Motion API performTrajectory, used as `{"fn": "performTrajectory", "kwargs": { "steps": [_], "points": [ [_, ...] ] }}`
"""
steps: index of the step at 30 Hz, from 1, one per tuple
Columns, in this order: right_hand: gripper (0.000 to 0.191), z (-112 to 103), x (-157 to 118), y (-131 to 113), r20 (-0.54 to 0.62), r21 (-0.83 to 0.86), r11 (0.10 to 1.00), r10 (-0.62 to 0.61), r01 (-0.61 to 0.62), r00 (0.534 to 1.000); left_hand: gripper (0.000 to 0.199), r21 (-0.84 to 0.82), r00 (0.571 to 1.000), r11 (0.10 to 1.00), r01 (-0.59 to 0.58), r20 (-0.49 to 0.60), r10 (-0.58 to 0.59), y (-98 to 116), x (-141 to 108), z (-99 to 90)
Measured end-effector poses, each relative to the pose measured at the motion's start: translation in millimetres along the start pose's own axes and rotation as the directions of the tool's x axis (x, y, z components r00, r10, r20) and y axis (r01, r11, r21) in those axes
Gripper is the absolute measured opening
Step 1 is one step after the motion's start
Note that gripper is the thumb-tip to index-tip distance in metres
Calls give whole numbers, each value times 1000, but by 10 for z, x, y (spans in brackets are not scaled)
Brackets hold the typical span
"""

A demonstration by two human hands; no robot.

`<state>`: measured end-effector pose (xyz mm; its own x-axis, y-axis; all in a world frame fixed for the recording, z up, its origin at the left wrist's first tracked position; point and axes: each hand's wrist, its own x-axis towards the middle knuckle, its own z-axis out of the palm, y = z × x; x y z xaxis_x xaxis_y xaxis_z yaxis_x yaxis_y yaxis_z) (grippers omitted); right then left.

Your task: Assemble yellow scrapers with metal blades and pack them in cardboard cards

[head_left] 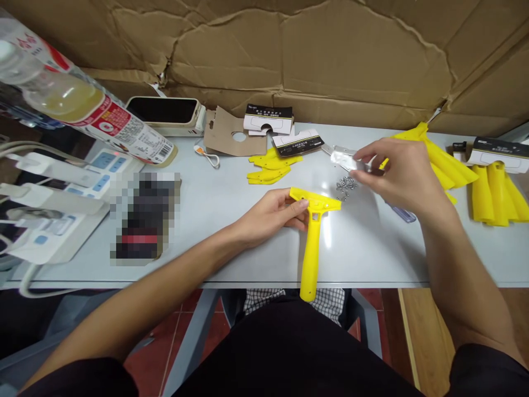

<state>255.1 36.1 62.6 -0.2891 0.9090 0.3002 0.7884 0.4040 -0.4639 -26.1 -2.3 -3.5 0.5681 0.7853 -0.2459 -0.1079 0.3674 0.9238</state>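
Note:
My left hand (276, 215) is closed on a yellow T-shaped scraper handle (311, 251), thumb on its wide head, the grip hanging past the table's front edge. My right hand (397, 168) pinches a flat shiny silver plate (344, 160) between thumb and fingers above the table. Other thin metal pieces (328, 149) lie around it; I cannot tell which ones it touches. Below that hand is a small heap of screws (346, 186). Partly hidden behind the right wrist lies a clear purplish tool handle (403, 212). Several yellow plastic head pieces (270, 168) rest beyond my left hand.
Yellow handles (494, 193) and black-and-white card sleeves (500, 151) are at the right. More sleeves (297, 142) and a brown card (231, 132) lie at the back. At the left are a bottle (119, 124), a power strip (99, 176) and a blurred-out phone (144, 218). Cardboard (289, 49) walls the rear.

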Motion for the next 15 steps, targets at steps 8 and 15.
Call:
{"fn": "performTrajectory", "kwargs": {
  "steps": [8, 15],
  "points": [
    [18, 409, -82, -218, 124, 399, 912, -156, 95, 980, 35, 12, 1000, 1000, -10, 1, 10, -1, -7, 3],
    [17, 459, -82, -228, 129, 395, 907, -211, 145, 969, 34, 2, 1000, 1000, -21, 23, 21, 27, -20, 16]
  ]
}}
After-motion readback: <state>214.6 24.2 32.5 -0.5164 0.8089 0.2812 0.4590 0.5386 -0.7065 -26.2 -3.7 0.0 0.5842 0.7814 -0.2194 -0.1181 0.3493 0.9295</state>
